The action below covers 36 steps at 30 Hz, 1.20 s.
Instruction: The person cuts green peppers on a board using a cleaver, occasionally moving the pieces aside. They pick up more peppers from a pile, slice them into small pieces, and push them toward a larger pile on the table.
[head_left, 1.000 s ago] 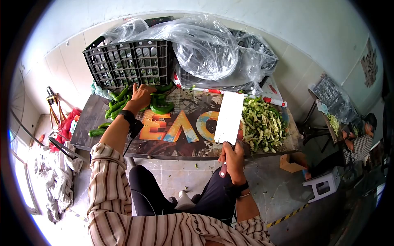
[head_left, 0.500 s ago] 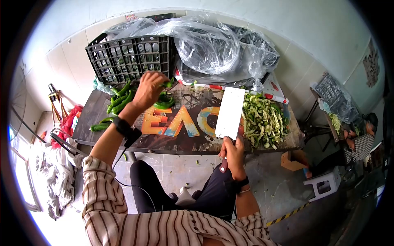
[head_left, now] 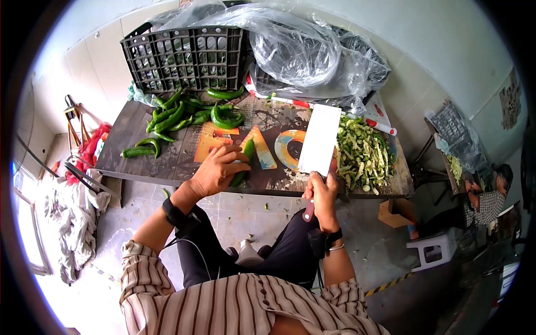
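My left hand (head_left: 219,170) is closed around a long green chili pepper (head_left: 249,148) near the front edge of the table; the pepper's ends show beyond my fingers. In my right hand (head_left: 324,198) is the dark handle of a cleaver (head_left: 320,137), its broad pale blade pointing away from me over the table. Just right of the blade lies a heap of chopped green peppers (head_left: 365,156). Whole green peppers (head_left: 176,116) are piled at the back left, with a couple more peppers (head_left: 139,151) lying apart nearer the left edge.
A black plastic crate (head_left: 184,61) stands behind the whole peppers. Clear plastic sheeting (head_left: 301,53) covers another container beside it. The dark wooden table (head_left: 123,164) bears large painted letters. Far right, another person (head_left: 486,201) sits at a second table near a white stool (head_left: 432,251).
My left hand has come from the pepper pile by the crate toward me, bringing a pepper to the table's front. The cleaver stays in my right hand; the view has shifted slightly.
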Each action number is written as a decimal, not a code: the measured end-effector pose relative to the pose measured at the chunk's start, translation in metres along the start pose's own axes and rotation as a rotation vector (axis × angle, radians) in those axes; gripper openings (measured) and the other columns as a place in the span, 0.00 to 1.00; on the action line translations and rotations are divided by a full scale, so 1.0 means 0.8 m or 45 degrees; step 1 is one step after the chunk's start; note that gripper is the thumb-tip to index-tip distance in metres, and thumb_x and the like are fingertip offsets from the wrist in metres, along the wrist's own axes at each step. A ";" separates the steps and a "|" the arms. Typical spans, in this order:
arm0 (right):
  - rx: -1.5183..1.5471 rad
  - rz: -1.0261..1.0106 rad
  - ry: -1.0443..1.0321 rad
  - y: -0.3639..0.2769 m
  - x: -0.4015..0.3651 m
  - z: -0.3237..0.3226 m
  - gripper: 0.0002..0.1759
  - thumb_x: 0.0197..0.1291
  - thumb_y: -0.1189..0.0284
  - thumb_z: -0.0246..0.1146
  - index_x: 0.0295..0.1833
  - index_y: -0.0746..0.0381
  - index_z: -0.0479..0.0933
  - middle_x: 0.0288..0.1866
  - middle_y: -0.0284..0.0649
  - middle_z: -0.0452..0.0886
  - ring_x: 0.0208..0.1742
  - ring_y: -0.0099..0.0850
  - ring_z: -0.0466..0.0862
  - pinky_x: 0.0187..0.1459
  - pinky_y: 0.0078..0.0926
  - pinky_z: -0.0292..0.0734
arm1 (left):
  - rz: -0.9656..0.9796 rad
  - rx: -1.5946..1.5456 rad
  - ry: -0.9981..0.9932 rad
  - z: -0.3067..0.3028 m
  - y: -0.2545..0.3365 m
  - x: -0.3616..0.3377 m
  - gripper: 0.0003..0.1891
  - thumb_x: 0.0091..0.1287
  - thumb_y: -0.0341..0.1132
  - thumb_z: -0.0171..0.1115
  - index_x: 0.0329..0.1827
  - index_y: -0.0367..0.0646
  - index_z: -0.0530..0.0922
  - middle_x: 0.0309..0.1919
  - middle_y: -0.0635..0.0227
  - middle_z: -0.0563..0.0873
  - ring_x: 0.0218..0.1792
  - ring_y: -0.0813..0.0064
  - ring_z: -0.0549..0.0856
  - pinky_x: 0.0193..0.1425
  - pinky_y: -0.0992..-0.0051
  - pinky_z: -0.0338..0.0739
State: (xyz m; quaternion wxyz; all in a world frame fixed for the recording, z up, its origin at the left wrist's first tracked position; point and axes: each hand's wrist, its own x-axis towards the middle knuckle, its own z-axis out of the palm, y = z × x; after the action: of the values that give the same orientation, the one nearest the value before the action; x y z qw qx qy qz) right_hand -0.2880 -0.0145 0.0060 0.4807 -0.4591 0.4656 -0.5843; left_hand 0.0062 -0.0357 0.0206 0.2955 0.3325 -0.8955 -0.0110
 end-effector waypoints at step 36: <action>-1.162 -0.377 -0.511 -0.085 0.028 0.027 0.11 0.65 0.72 0.57 0.32 0.68 0.69 0.18 0.34 0.67 0.22 0.21 0.64 0.25 0.28 0.63 | -0.406 0.033 0.445 0.041 0.030 0.007 0.12 0.54 0.37 0.69 0.42 0.53 0.85 0.43 0.81 0.82 0.58 0.73 0.75 0.76 0.45 0.41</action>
State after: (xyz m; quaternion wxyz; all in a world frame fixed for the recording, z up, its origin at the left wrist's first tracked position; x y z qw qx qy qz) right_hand -0.2783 -0.0321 0.0780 0.2234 -0.7859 0.5018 -0.2840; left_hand -0.0286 -0.0260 0.0013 0.4363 0.4703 -0.7670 0.0118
